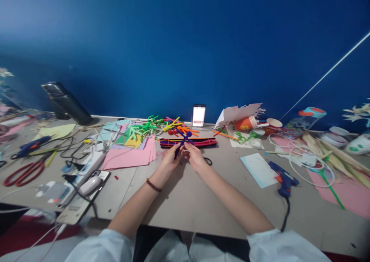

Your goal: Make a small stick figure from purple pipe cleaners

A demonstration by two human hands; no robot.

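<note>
Right, live from the desk: my L hand and R hand are up at centre frame, both pinching a purple pipe-cleaner figure, fingers closed on it, no real gap btw them. It's tilted, not quite upright, w/ a purple stem poking down past my L fingers and fuzzy bits sticking out above my grip.

Just past my hands, a flat stack of multicolour pipe cleaners, mostly black, red and purple, bound w/ orange. Behind that, a tangled heap of green pipe-cleaner shapes and orange ones, then a pixelated phone against the blue wall. Small black loop right by my R hand, can't tell what it is.

To the left: stack of pink paper on other coloured sheets, red-handled scissors far left, a white power strip, dark thermos lying on its side up top left.

To the right: blue glue gun on its side, cord trailing down, near a pale card. Paper cups lying upper right, coil of white cable, and a pile of pale straw strips on a pink sheet. All on a grey desk. Bead bracelet on my L wrist.
</note>
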